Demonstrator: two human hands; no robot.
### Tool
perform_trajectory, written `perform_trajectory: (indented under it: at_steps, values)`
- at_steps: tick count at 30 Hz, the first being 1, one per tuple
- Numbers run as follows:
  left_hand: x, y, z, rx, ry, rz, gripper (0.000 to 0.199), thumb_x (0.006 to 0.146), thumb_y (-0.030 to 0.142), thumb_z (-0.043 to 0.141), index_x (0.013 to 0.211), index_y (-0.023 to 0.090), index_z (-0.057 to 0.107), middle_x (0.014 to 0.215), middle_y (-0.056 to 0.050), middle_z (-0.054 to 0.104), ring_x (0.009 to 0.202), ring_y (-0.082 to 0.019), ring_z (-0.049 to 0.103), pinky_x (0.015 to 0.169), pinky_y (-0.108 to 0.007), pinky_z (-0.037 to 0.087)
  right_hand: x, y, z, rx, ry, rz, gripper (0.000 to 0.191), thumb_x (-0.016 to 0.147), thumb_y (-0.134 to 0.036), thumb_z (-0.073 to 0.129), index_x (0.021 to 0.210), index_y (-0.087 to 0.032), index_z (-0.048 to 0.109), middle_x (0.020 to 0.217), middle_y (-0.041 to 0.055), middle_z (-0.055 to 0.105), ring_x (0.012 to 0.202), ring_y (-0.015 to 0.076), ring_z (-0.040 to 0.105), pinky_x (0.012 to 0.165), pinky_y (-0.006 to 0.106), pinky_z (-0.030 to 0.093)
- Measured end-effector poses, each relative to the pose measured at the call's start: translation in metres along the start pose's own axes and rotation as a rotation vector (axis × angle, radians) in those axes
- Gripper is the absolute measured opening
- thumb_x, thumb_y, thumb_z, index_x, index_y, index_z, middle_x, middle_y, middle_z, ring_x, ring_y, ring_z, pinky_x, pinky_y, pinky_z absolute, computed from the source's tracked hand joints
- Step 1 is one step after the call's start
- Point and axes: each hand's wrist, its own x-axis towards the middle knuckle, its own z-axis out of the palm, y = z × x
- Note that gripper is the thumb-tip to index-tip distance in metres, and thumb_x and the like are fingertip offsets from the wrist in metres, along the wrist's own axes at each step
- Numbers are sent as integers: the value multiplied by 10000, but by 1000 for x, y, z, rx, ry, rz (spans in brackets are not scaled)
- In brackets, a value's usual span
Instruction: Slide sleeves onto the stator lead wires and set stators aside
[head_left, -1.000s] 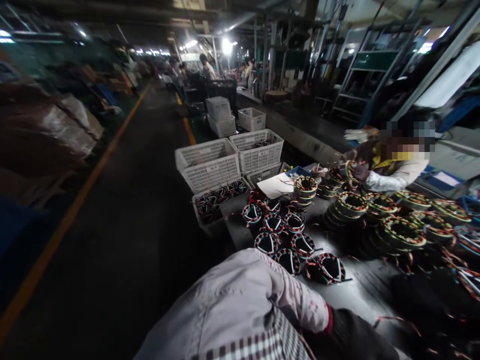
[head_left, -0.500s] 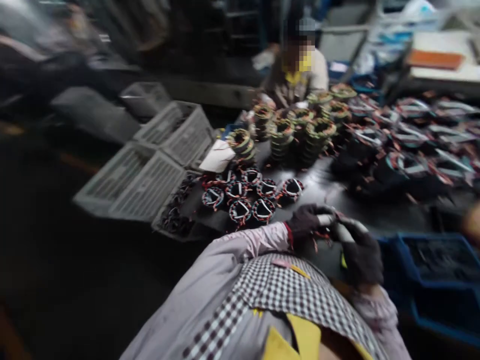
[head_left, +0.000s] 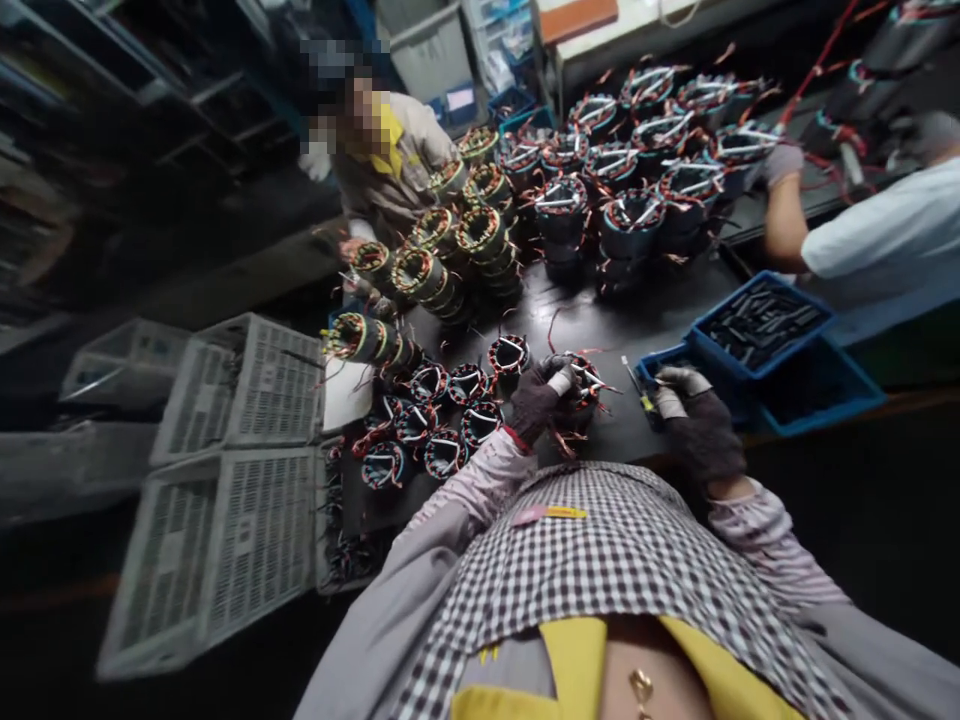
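Note:
My left hand, in a dark glove with pale fingertips, grips the near left rim of a wire-wound stator standing on the dark table. Red and black wire ends stick out around that stator. My right hand, gloved alike, is apart from it, over the near edge of a blue bin. Its thumb and forefinger are bent with a gap between them, and I see nothing held there. Just left of these fingertips lies a small thin tool with a yellow part. Several finished-looking stators with white strips stand left of my left hand.
Stacked stators fill the table's far side. A co-worker sits across; another person's arm reaches in from the right. A blue bin of dark pieces stands at right, grey plastic crates at left.
My hands were together at one workpiece; now my right hand has moved away to the right, by the blue bin. My left hand stays at the stator. The view has turned rightward.

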Motion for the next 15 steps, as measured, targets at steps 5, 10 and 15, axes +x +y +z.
perform_trajectory:
  at_steps: [5,10,15]
  values:
    - [4,-12,7,115,54,-30,331,736,338,992,940,171,791,866,-28,809,694,-156,724,649,-275,606,-14,23,-1,-75,-108,-79,316,869,-459,676,1059,-238,799,1084,126,828,992,295,736,1004,498,603]
    - [7,-13,4,156,47,-67,377,728,360,991,970,170,773,798,-17,779,607,-142,683,569,-260,567,-18,17,0,-34,-107,-44,275,893,-422,664,1047,-239,801,966,96,807,844,250,724,878,427,626]
    - [6,-16,3,139,74,-48,425,707,395,998,979,168,762,839,-27,796,625,-148,700,571,-258,574,-7,19,16,-61,-99,-103,278,928,-431,651,1065,-232,787,1005,100,817,922,255,736,949,434,615]
